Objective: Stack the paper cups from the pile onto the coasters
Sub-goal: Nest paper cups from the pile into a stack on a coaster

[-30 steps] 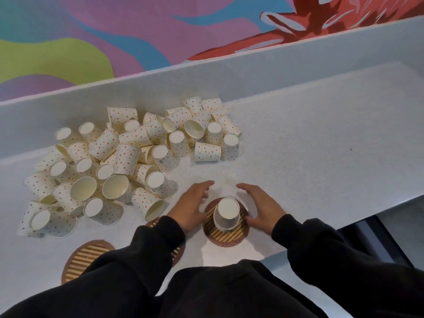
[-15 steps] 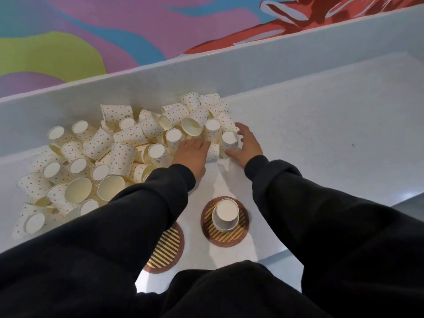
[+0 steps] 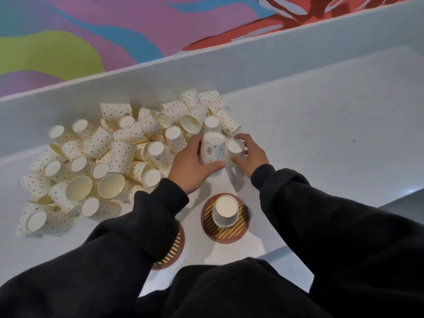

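Pickup step: left hand [image 3: 190, 167] grips an upturned cup [image 3: 213, 149] and right hand [image 3: 251, 154] a second cup [image 3: 235, 148] at the pile [image 3: 119, 152]'s right edge; next, probably nest both on the near coaster [image 3: 229, 236]'s stack [image 3: 226, 212].

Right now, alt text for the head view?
A person's left hand grips a dotted paper cup and the right hand holds a second cup at the edge of a cup pile on a white counter. Nearer, one inverted cup sits on a striped coaster; a sleeve half-hides another coaster.

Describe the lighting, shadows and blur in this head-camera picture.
Head view: soft, even light; a faint shadow on the counter below the left hand; the cup it grips looks slightly smeared, the pile sharp; the black sleeves lose nearly all detail.
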